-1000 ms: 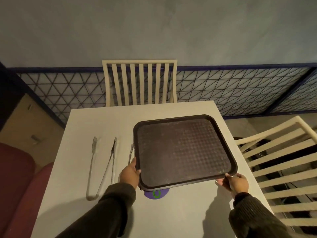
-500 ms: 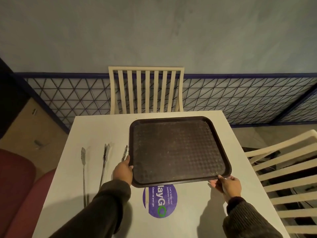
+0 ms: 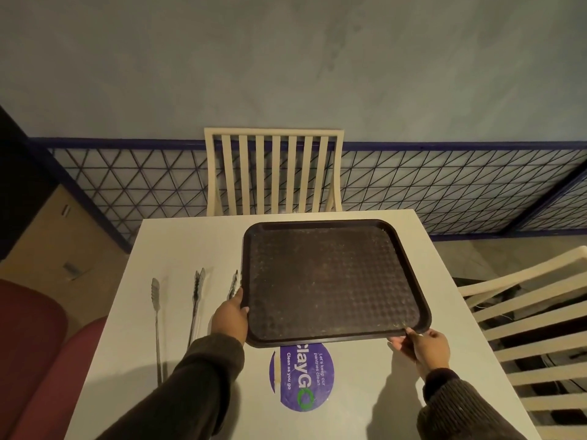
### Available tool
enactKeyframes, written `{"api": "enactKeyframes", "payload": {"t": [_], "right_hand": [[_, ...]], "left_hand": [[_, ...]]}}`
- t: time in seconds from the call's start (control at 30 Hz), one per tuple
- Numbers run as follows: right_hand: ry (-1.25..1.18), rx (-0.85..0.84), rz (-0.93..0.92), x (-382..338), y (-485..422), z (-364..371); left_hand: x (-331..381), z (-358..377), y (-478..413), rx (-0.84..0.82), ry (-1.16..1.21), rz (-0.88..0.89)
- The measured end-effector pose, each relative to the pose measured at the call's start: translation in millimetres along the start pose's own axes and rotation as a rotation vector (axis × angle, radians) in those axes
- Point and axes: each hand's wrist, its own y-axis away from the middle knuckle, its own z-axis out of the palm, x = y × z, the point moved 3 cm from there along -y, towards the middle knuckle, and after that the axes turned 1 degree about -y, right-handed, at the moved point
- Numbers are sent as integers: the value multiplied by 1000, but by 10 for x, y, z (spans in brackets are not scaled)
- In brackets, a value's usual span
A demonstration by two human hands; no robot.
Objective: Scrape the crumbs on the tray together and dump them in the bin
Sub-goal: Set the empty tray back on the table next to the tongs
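Note:
A dark brown textured tray (image 3: 330,281) lies on the white table (image 3: 178,249), right of centre, with faint pale crumbs along its near right edge and far corner. My left hand (image 3: 230,315) grips the tray's left rim near the front corner. My right hand (image 3: 422,344) holds its near right corner. No bin is visible in the head view.
Two metal tongs (image 3: 155,315) (image 3: 197,300) lie on the table left of the tray. A purple round sticker (image 3: 301,376) is on the table in front of it. Cream slatted chairs stand behind (image 3: 273,173) and at the right (image 3: 524,328); a red seat (image 3: 31,344) is left.
The tray has moved away from me and come down flat on the table, uncovering the purple sticker. Both hands went with it and keep their hold.

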Motion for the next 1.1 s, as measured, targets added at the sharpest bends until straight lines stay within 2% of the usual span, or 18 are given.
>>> {"api": "enactKeyframes", "payload": {"t": [0.13, 0.23, 0.37, 0.43, 0.53, 0.6, 0.67, 0.73, 0.83, 0.97, 1.1], "right_hand": [[42, 23, -10, 5, -3, -7], [40, 39, -26, -19, 90, 1], [-101, 40, -26, -6, 302, 45], [-108, 108, -68, -8, 521, 63], [12, 198, -182, 88, 1104, 263], [208, 79, -302, 294, 1514, 562], [420, -156, -387, 554, 1887, 935], [580, -356, -383, 777, 2182, 1334], [739, -545, -421, 906, 2524, 1908], [740, -604, -390, 960, 2761, 2362], [899, -565, -522, 1027, 2812, 2486]], "left_hand": [[-13, -30, 11, -16, 46, 8], [-7, -66, 58, -38, 170, 7], [-83, -200, 195, -50, 194, 60], [-218, -326, 293, -46, 245, 101], [-565, -628, 502, 90, 311, 152], [-823, -828, 598, 221, 280, 127], [-1052, -956, 623, 305, 207, 77], [-1203, -999, 639, 340, 179, 39], [-1293, -998, 693, 337, 326, -73], [-1328, -1005, 685, 309, 413, -139], [-1386, -994, 710, 270, 401, -154]]}}
